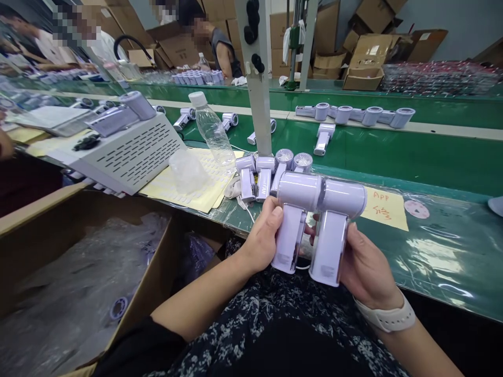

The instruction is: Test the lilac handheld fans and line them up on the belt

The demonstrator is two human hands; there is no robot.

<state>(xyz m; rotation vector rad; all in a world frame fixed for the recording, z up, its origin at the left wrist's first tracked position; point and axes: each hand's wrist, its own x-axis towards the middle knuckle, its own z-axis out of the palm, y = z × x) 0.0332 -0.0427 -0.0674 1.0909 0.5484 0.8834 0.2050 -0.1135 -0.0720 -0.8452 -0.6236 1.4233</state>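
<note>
I hold two pale lilac handheld fans side by side over my lap, heads touching, handles down. My left hand [262, 238] is wrapped round the handle of the left fan [294, 209]. My right hand [363, 264], with a white watch strap at the wrist, grips the handle of the right fan [334, 220]. Just beyond them, several more of the same fans [267, 173] lie bunched at the near edge of the green belt [412, 157].
A clear plastic bottle [212, 131] stands on yellow sticker sheets [188, 183] beside a white vented machine [126, 152]. An open carton with plastic wrap [78, 283] sits at my left. A white post [257, 78] rises ahead. More fans [353, 115] lie on the belt; other people work beyond.
</note>
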